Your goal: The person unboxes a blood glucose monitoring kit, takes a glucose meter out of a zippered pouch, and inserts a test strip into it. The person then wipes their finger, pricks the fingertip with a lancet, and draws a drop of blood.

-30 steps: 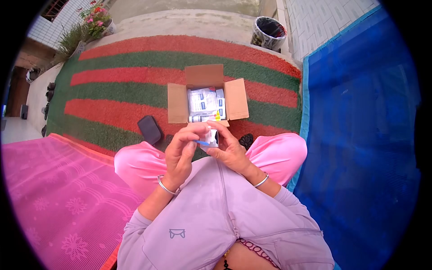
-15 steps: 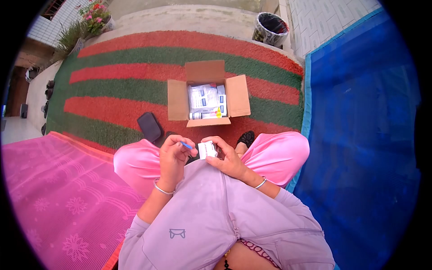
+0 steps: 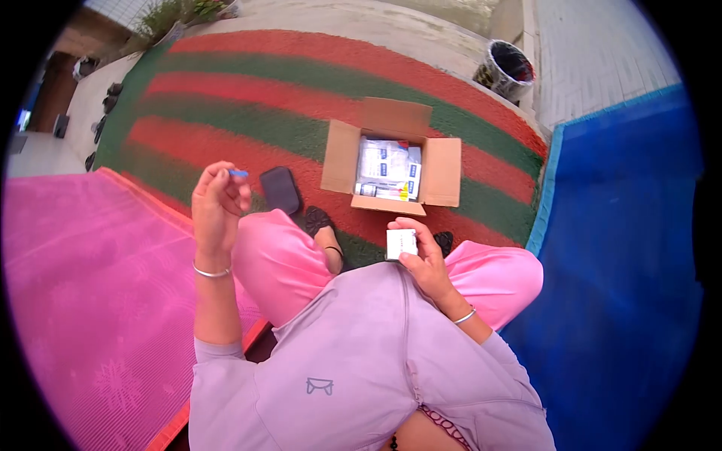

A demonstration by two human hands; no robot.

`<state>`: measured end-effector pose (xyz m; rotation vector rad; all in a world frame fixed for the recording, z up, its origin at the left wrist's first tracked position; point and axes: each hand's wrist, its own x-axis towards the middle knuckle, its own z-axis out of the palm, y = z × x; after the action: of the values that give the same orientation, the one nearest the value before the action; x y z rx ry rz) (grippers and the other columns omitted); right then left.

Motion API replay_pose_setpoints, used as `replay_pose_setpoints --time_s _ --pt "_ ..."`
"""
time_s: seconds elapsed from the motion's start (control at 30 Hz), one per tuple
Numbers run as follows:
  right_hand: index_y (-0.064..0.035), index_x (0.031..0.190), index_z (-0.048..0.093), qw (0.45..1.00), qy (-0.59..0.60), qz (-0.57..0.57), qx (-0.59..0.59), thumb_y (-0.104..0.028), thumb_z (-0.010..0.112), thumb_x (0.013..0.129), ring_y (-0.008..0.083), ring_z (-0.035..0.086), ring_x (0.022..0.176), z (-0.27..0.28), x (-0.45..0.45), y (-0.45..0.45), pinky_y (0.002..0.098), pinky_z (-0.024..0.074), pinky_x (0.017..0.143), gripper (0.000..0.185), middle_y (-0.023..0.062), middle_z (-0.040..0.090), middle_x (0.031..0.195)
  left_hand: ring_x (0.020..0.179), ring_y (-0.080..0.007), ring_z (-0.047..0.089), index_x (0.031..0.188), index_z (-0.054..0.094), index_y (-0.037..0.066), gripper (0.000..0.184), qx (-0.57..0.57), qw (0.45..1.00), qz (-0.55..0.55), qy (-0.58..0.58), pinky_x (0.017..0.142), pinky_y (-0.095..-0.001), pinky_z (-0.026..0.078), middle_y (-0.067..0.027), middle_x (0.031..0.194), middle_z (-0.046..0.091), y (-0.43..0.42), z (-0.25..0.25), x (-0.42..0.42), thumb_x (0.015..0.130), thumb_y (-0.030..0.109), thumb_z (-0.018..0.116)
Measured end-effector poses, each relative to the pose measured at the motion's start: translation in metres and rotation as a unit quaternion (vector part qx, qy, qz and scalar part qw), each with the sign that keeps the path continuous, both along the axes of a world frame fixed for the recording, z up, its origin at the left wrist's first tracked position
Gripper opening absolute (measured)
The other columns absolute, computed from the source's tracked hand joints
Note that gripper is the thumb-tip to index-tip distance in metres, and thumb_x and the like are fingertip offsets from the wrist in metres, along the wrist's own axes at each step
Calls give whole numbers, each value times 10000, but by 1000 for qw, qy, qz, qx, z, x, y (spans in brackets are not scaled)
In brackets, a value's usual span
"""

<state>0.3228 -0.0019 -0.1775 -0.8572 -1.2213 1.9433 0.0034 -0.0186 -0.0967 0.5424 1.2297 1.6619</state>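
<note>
My left hand (image 3: 218, 199) is raised at the left, over the pink cloth's edge, with a small blue item (image 3: 238, 173) pinched between thumb and fingers. In my right hand (image 3: 429, 263) is a small white box (image 3: 401, 244) with tiny print, held in front of my lap. Beyond it an open cardboard box (image 3: 442, 171) stands on the striped mat, its flaps spread. White packages (image 3: 389, 161) with blue labels and a tube-like item fill it. A dark rounded case (image 3: 280, 190) lies on the mat between my left hand and the cardboard box.
Red and green stripes run across the mat (image 3: 248, 90). A pink patterned cloth (image 3: 98, 301) lies at the left and a blue sheet (image 3: 624, 263) at the right. A bin with a plastic liner (image 3: 508, 70) stands at the back right. Shoes (image 3: 110, 104) line the left edge.
My left hand has moved away to the left with the blue item, apart from the white box. My right hand still holds the box. The view has shifted, so the scene sits further right.
</note>
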Motion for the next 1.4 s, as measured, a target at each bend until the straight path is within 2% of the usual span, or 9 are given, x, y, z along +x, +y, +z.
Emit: replay_pose_setpoints --time_s 0.13,0.3,0.6,0.93,1.07,1.13,1.2,1.33,1.4 --pt "-40 1261 378 999 -25 32 14 -60 497 749 146 493 1033 -3 -18 10 278 419 874 525 91 478 1204 673 -138 593 950 532 44 100 -151 985 61 47 511 -235 461 -72 815 615 0 -73 -64 878 105 500" --pt "-31 1261 382 998 -34 43 -27 -4 482 758 134 477 1031 -14 -40 25 261 392 883 513 94 482 1194 681 -169 594 958 515 54 106 -304 934 136 -128 537 -289 481 -66 768 580 -27 -251 -95 877 119 491" --pt "-31 1259 381 992 -88 14 -93 -66 502 761 137 486 1035 -34 -63 62 273 405 887 514 95 486 1197 571 -165 603 903 506 41 102 -370 900 215 -80 436 -248 475 -78 723 575 -12 -359 -89 874 139 506" --pt "-20 1224 404 993 -64 69 -65 -78 498 757 159 492 1037 -57 -92 79 299 410 892 479 91 470 1195 579 -138 594 1038 508 16 194 -388 904 176 35 435 -218 457 -79 772 578 -7 -304 -87 878 122 479" --pt "-50 1246 392 991 -46 77 -96 -26 512 780 123 440 1041 -61 -106 71 256 373 888 482 65 457 1104 776 -120 597 1116 505 12 290 -235 960 -132 77 607 -216 465 -77 920 597 26 -194 -48 852 125 541" --pt "-43 1275 360 993 -62 88 -56 -40 519 789 144 418 1083 -61 -125 67 269 362 912 512 77 411 1177 967 -153 556 1220 446 22 433 -147 946 -283 54 745 -248 456 -94 1079 555 37 -152 -32 818 115 578" --pt "-33 1311 314 997 -16 74 -17 -56 531 794 168 385 1135 -51 -146 69 282 337 947 561 94 356 1248 1112 -195 471 1301 364 35 574 -51 889 -406 205 865 -297 415 -101 1203 481 52 -105 -23 782 88 604" --pt "-14 1362 227 994 46 89 -52 -309 571 844 229 288 1257 -52 -160 82 334 238 1033 688 137 290 1349 1089 -245 472 1321 327 25 695 5 828 -366 424 906 -321 379 -139 1205 467 70 -84 -12 708 46 654" --pt "-17 1378 192 994 72 82 -11 -367 571 844 235 258 1281 -47 -160 97 342 203 1050 742 142 286 1363 994 -227 517 1298 372 30 660 15 842 -352 408 862 -300 416 -132 1146 499 76 -88 -20 695 22 642"
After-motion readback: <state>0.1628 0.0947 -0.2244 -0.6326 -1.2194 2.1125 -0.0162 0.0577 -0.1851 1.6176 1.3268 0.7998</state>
